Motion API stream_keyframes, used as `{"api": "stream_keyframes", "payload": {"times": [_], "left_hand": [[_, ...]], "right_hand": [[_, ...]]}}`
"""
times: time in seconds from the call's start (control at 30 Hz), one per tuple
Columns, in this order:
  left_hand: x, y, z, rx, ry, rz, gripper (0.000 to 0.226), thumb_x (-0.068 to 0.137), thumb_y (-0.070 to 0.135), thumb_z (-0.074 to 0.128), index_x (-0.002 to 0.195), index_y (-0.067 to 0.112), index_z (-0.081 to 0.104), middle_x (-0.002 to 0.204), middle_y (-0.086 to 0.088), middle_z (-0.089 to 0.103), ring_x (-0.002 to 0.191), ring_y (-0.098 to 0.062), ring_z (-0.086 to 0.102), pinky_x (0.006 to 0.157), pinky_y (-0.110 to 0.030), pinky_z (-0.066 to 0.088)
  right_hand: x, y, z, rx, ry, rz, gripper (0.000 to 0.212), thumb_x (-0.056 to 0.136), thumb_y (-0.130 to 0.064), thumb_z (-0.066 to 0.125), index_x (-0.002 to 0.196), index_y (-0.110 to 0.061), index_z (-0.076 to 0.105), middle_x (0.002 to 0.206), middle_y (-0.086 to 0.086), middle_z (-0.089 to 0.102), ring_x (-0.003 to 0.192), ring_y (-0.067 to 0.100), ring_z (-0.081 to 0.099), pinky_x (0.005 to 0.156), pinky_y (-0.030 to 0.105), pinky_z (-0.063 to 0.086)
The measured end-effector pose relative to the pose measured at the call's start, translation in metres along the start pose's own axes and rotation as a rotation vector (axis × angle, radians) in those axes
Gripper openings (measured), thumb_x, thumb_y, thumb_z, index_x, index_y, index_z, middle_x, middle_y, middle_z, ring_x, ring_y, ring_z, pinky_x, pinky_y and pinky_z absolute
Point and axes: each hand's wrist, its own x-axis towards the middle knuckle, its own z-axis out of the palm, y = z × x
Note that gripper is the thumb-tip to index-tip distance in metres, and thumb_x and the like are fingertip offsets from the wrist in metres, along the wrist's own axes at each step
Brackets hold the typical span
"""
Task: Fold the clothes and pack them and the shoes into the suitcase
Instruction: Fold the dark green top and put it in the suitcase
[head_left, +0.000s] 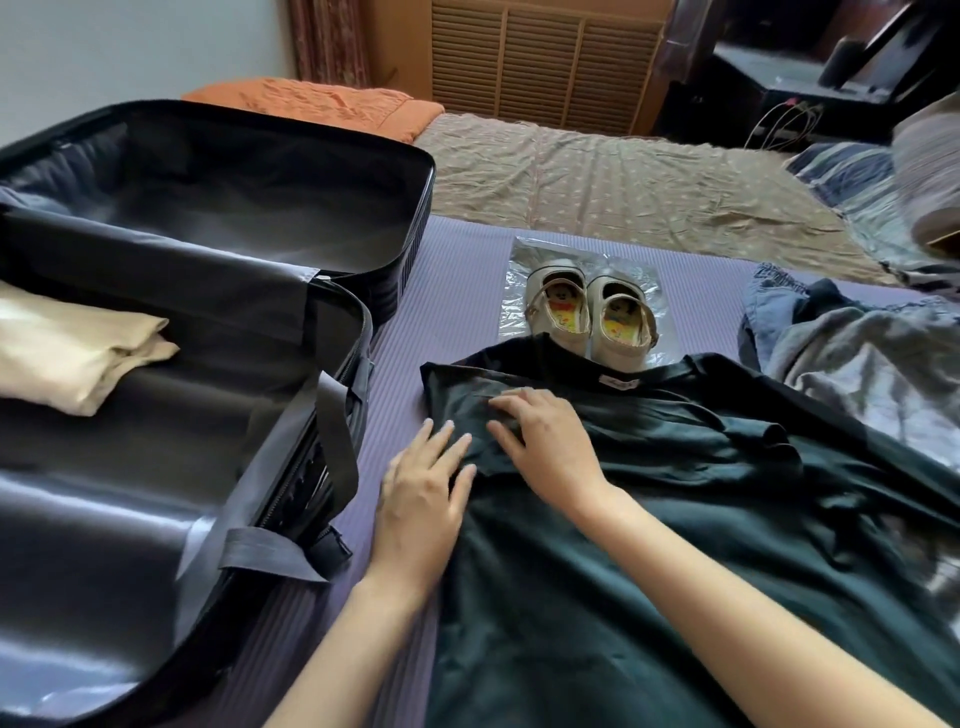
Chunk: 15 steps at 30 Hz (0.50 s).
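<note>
A dark green garment (649, 519) lies spread on the purple mat (447, 291) in front of me. My left hand (421, 493) lies flat at its left edge, fingers straight, partly on the mat. My right hand (545, 441) presses flat on the folded-in left sleeve near the collar. A pair of beige shoes (589, 317) stands on a clear plastic bag (524, 260) just beyond the collar. The open black suitcase (332, 275) lies at the left, with a folded cream garment (78, 353) in its near half.
A crumpled pile of blue and grey clothes (852, 343) lies at the right of the mat. Beyond the mat stretch a tan patterned bedspread (623, 176) and an orange pillow (322, 104). Dark furniture with cables stands at the far right.
</note>
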Motion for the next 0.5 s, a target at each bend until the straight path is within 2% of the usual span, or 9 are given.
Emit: {"api": "stream_keyframes", "payload": {"times": [0.07, 0.13, 0.17, 0.2, 0.23, 0.27, 0.33, 0.43, 0.5], "left_hand": [[-0.001, -0.011, 0.006, 0.181, -0.169, 0.07, 0.046, 0.087, 0.039, 0.038, 0.118, 0.02, 0.066, 0.127, -0.002, 0.062, 0.117, -0.025, 0.059, 0.09, -0.048, 0.048], [-0.003, -0.016, 0.007, 0.233, -0.203, 0.105, 0.046, 0.089, 0.039, 0.037, 0.124, 0.022, 0.062, 0.134, 0.0, 0.056, 0.12, -0.025, 0.056, 0.095, -0.055, 0.042], [-0.003, -0.016, 0.005, 0.161, -0.181, 0.072, 0.041, 0.093, 0.035, 0.041, 0.129, 0.023, 0.058, 0.14, 0.002, 0.049, 0.127, -0.022, 0.05, 0.104, -0.053, 0.034], [-0.002, -0.014, 0.001, 0.025, -0.166, -0.008, 0.037, 0.096, 0.029, 0.046, 0.131, 0.023, 0.055, 0.144, 0.002, 0.044, 0.132, -0.02, 0.044, 0.111, -0.046, 0.026], [-0.002, -0.01, -0.004, -0.134, -0.147, -0.101, 0.035, 0.096, 0.021, 0.051, 0.131, 0.02, 0.055, 0.143, -0.001, 0.045, 0.131, -0.019, 0.044, 0.112, -0.039, 0.025], [-0.003, -0.005, -0.008, -0.257, -0.101, -0.158, 0.033, 0.094, 0.013, 0.053, 0.127, 0.016, 0.057, 0.137, -0.003, 0.049, 0.124, -0.02, 0.05, 0.11, -0.034, 0.033], [-0.007, 0.005, -0.019, -0.35, -0.012, -0.211, 0.032, 0.09, 0.002, 0.056, 0.12, 0.014, 0.059, 0.119, -0.002, 0.054, 0.107, -0.016, 0.058, 0.093, -0.034, 0.048], [-0.018, 0.011, -0.026, -0.319, 0.047, -0.289, 0.033, 0.087, -0.002, 0.059, 0.118, 0.011, 0.059, 0.109, -0.003, 0.053, 0.097, -0.017, 0.059, 0.083, -0.023, 0.043], [-0.022, 0.012, -0.028, -0.279, 0.034, -0.333, 0.032, 0.087, 0.002, 0.061, 0.118, 0.006, 0.058, 0.107, -0.009, 0.056, 0.091, -0.021, 0.057, 0.08, -0.018, 0.036]], "right_hand": [[-0.022, 0.009, 0.003, -0.069, -0.223, 0.061, 0.058, 0.097, -0.053, 0.034, 0.145, -0.021, 0.037, 0.152, 0.0, 0.035, 0.141, 0.022, 0.028, 0.115, 0.037, 0.017], [-0.035, 0.018, 0.01, -0.126, -0.383, 0.093, 0.081, 0.084, -0.072, 0.001, 0.152, -0.029, 0.01, 0.16, -0.008, 0.004, 0.148, 0.014, 0.0, 0.117, 0.034, -0.005], [-0.037, 0.02, 0.012, -0.135, -0.407, 0.098, 0.084, 0.079, -0.072, -0.005, 0.152, -0.031, 0.004, 0.16, -0.009, -0.002, 0.147, 0.013, -0.006, 0.116, 0.033, -0.01], [-0.036, 0.019, 0.012, -0.122, -0.417, 0.112, 0.078, 0.084, -0.069, 0.0, 0.152, -0.031, 0.001, 0.16, -0.009, -0.005, 0.147, 0.013, -0.01, 0.115, 0.033, -0.012], [-0.035, 0.017, 0.009, -0.097, -0.427, 0.13, 0.069, 0.092, -0.063, 0.011, 0.152, -0.03, 0.001, 0.16, -0.008, -0.006, 0.146, 0.013, -0.012, 0.115, 0.034, -0.013], [-0.036, 0.014, 0.006, -0.076, -0.42, 0.145, 0.063, 0.098, -0.055, 0.02, 0.152, -0.029, 0.002, 0.16, -0.007, -0.007, 0.146, 0.013, -0.013, 0.115, 0.034, -0.013], [-0.044, 0.006, -0.004, -0.064, -0.349, 0.14, 0.059, 0.1, -0.051, 0.026, 0.152, -0.026, 0.011, 0.16, -0.008, -0.003, 0.147, 0.013, -0.01, 0.115, 0.032, -0.011], [-0.077, -0.016, -0.02, 0.001, -0.222, 0.081, 0.075, 0.091, -0.067, 0.011, 0.147, -0.024, 0.032, 0.158, -0.005, 0.016, 0.146, 0.012, 0.013, 0.114, 0.025, -0.002], [-0.11, -0.034, -0.027, 0.016, -0.141, 0.054, 0.074, 0.093, -0.066, 0.012, 0.137, -0.022, 0.05, 0.15, -0.001, 0.038, 0.138, 0.016, 0.036, 0.112, 0.027, 0.012]]}}
